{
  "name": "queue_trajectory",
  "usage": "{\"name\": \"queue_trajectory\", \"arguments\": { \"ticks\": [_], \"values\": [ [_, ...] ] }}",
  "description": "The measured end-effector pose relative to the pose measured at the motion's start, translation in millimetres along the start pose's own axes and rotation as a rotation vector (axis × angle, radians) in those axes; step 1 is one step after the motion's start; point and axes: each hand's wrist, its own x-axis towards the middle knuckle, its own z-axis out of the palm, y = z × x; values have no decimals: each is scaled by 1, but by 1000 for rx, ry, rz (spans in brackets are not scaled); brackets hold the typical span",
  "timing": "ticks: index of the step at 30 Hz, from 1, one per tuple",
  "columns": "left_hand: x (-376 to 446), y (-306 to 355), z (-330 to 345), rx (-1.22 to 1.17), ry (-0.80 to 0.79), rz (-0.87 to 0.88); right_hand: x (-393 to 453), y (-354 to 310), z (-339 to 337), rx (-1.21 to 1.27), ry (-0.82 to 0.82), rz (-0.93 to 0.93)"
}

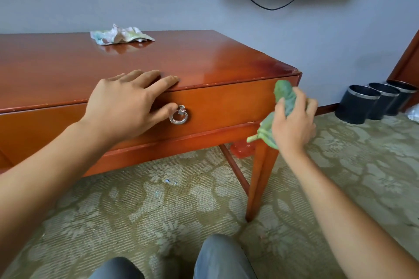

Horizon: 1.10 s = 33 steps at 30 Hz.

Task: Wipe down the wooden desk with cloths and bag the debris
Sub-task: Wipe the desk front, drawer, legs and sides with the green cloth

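My left grip (133, 99) open, fingers flat on surface (68, 63) edge above drawer ring pull (178, 115). My right grip (292, 120) clutches green cloth (284, 95) against front corner. Crumpled cloth (120, 34) lies at back.

One head-worn wide-angle view looks forward and down, close over the counter (204, 70) front corner; the person seems crouched, knees at bottom edge.

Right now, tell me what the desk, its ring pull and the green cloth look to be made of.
Desk: wood, apparently, with a glossy reddish-brown lacquer; the top mirrors the crumpled cloth lying on it.
Ring pull: looks like polished silvery metal, judging by its bright glints, though clear plastic cannot be ruled out.
Green cloth: soft woven fabric, matte, bunched and folding limply in the right hand.
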Motion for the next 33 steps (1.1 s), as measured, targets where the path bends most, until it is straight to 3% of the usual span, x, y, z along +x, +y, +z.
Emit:
{"name": "queue_trajectory", "arguments": {
  "ticks": [2,4,6,9,10,11,15,18,21,24,26,28,31,33],
  "values": [
    [6,6,2,38,-24,15,7,-21,5,35,57,117],
    [11,8,3,57,-60,30,-18,-49,9,113,84,72],
    [12,9,2,36,-61,11,-61,-69,12,162,14,-193],
    [8,12,0,7,-40,-27,-84,-52,16,98,-97,-735],
    [6,12,0,3,-34,-27,-75,-39,16,61,-88,-804],
    [6,12,-1,1,-29,-27,-62,-26,13,28,-79,-760],
    [7,12,2,-9,-15,-30,1,-4,-2,67,-5,-141],
    [7,13,4,-11,-4,-23,19,-15,4,125,62,42],
    [7,14,4,-18,7,-28,-40,-29,16,151,33,0],
    [7,14,4,-25,25,-22,-94,-20,16,71,-131,-380],
    [6,13,4,-35,41,-23,-71,-7,9,20,-174,-514],
    [6,14,5,-44,49,-24,-39,6,1,-41,-126,-347],
    [7,14,6,-42,43,-30,-11,20,0,-44,-61,69],
    [7,15,7,-30,37,-26,-21,12,4,-45,-49,82]
  ]
}}
